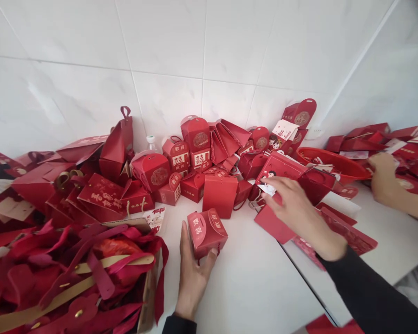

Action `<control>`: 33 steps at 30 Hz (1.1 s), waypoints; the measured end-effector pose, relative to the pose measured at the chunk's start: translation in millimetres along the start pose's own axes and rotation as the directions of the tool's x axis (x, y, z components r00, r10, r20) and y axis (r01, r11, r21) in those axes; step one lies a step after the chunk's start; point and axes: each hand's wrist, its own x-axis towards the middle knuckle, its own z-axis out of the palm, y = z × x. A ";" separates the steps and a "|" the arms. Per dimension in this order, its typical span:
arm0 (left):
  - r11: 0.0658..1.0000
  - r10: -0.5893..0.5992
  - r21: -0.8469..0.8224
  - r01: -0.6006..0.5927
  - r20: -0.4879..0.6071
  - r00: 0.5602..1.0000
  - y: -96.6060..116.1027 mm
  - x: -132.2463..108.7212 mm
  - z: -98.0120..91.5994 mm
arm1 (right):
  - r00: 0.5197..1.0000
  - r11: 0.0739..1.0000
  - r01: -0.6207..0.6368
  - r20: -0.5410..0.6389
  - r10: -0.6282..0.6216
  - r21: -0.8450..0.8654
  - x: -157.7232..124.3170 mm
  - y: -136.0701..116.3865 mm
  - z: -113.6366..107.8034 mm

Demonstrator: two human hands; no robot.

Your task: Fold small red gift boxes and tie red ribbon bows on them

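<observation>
My left hand [194, 273] holds a small red gift box [207, 229] with gold lettering and a curved flap on top, its fingers along the left side and thumb at the front. It sits just over the white table [230, 287]. My right hand [296, 211] reaches into the pile on the right. Its thumb and fingertips close on a small white card [266, 189] beside a red box with a cartoon figure [284, 164]. Behind my left hand stands a plain red box [220, 195], among several red gift boxes [153, 171].
A cardboard carton [149, 297] full of red ribbons and straps stands at front left. Red bags [116, 148] crowd the back left. A red plastic basin [348, 167] is at right, near another person's hand [386, 176]. The tiled wall [167, 55] closes off the back.
</observation>
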 end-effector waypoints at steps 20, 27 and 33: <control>0.988 0.098 0.128 -0.087 -0.082 0.992 -18.0 3.2 3.0 | 0.974 0.999 0.030 0.221 -0.037 0.038 20.7 -38.5 34.1; 0.988 0.043 0.147 -0.039 -0.024 0.999 -8.6 1.1 2.5 | 0.989 0.987 -0.081 0.109 0.097 -0.138 -20.2 3.5 14.6; 1.000 0.004 0.014 -0.004 0.022 1.000 6.3 -4.0 3.4 | 0.996 0.979 -0.080 0.025 0.086 -0.189 -27.6 -7.5 13.4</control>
